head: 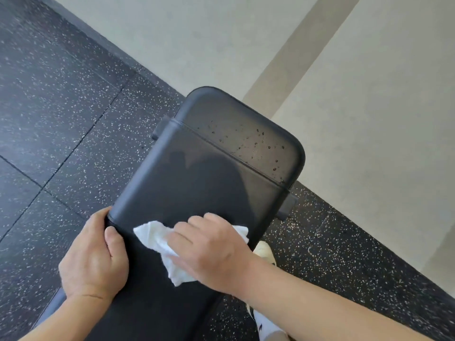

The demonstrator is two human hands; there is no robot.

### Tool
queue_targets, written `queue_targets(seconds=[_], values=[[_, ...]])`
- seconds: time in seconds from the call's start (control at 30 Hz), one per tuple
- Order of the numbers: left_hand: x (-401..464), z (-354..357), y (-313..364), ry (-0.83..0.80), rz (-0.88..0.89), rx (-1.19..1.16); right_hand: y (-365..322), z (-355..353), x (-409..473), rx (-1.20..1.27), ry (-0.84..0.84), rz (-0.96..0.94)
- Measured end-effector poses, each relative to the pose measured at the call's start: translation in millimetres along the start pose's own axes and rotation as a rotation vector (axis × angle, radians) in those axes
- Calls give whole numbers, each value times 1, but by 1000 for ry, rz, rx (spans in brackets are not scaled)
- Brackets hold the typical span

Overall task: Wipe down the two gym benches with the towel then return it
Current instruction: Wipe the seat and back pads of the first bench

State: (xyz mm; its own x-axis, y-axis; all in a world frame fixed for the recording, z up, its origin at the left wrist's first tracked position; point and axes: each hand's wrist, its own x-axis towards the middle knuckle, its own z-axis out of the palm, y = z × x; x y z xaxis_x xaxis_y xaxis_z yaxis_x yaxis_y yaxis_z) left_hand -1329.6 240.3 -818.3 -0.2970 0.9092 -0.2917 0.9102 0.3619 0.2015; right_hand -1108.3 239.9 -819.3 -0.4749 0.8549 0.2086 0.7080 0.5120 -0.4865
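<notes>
- Speckled black rubber flooring (61, 107) fills the left and lower parts of the view, meeting a pale wall (369, 94) at upper right.
- At lower left, the left hand (92, 257) grips the near left edge of the bench (197, 173), fingers wrapped over the side and thumb resting on top, which appears to steady the pad.
- Just to its right, the white towel (157, 239) lies crumpled on the black pad, partly covered by the hand working it.
- The right hand (209, 244) presses down on the towel with curled fingers bunching the cloth beneath the palm.
- Farther up and right, past a seam across the pad, water droplets (261, 143) dot the far section, so that part looks not yet wiped.
- At the lower right edge of the bench, a white shoe (267, 252) shows on the floor.
- Judged from this, the step in hand is wiping one bench, with the task far from finished; no second bench is in view.
- The next move likely calls for pushing the towel forward across the seam, keeping firm, flat pressure so the droplets are picked up rather than smeared.
</notes>
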Motion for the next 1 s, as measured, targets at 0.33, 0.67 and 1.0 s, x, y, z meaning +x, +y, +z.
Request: queue_targets(seconds=[0.33, 0.67, 1.0], values=[[3, -4, -5, -11, 39, -70, 80, -27, 73, -120, 162, 320], [8, 1, -21, -1, 108, -129, -48, 53, 163, -120, -273, 49], [11, -1, -27, -109, 114, -199, 36, 11, 229, -659, -594, 161]])
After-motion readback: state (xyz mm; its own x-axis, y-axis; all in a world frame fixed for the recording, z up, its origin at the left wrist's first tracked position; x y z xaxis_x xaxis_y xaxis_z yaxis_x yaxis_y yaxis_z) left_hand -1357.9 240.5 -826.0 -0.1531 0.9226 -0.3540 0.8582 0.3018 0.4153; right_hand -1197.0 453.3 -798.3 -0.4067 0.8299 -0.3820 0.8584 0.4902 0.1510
